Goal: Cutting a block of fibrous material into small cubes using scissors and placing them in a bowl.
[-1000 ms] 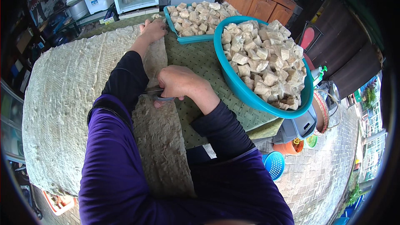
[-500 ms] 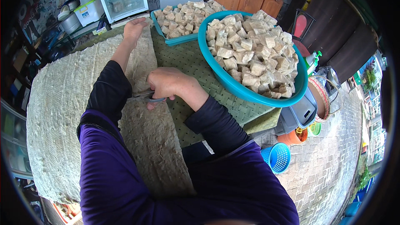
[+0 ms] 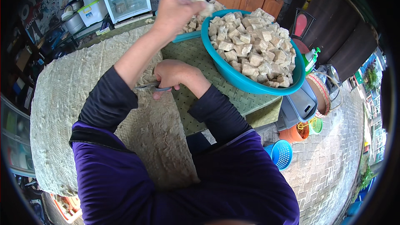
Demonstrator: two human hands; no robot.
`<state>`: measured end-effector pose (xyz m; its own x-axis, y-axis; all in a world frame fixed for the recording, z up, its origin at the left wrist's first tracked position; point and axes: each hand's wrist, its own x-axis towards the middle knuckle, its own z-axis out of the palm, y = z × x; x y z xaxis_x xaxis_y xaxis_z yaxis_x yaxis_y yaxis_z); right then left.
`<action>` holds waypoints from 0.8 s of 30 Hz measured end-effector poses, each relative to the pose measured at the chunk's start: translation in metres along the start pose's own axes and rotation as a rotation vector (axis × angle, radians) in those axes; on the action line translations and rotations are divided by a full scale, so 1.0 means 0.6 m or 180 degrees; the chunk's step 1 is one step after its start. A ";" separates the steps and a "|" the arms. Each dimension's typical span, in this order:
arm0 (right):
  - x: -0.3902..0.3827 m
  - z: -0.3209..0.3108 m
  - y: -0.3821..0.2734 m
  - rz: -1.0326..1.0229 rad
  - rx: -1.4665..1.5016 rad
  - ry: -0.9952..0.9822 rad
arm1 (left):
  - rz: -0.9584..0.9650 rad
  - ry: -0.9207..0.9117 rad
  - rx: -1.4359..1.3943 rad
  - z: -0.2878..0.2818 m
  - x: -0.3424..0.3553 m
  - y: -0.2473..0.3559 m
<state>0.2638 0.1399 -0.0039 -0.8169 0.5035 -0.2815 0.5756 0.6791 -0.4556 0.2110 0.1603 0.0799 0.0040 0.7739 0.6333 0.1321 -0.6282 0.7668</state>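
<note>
At the left of the frame we see the wide, pale, fibrous sheet (image 3: pixel 75 100) spread flat. Our left hand (image 3: pixel 177 10) is raised at upper centre, forearm stretched upward, fingers pinched on a small pale cut chunk (image 3: pixel 203 5). At mid-frame our right hand (image 3: pixel 175 75) lies on the sheet, clenched around metal scissors (image 3: pixel 151 86). Further right sits the round teal plastic basin (image 3: pixel 250 84), heaped with pale cubes.
</note>
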 end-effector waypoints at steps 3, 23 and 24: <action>-0.017 -0.004 -0.006 -0.0069 0.0348 0.0048 | 0.0172 -0.0426 0.0215 0.102 0.001 0.021; -0.006 0.008 0.003 -0.0153 0.0499 0.0220 | 0.1726 -0.0765 0.2545 -0.051 -0.111 0.162; -0.003 0.006 0.006 -0.0139 0.0506 0.0117 | 0.1677 -0.0740 0.2625 -0.094 -0.136 0.189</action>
<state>0.2674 0.1396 -0.0082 -0.8373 0.4965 -0.2288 0.5239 0.6091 -0.5954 0.1698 0.0215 0.1210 0.4414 0.4651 0.7673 0.7026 -0.7111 0.0269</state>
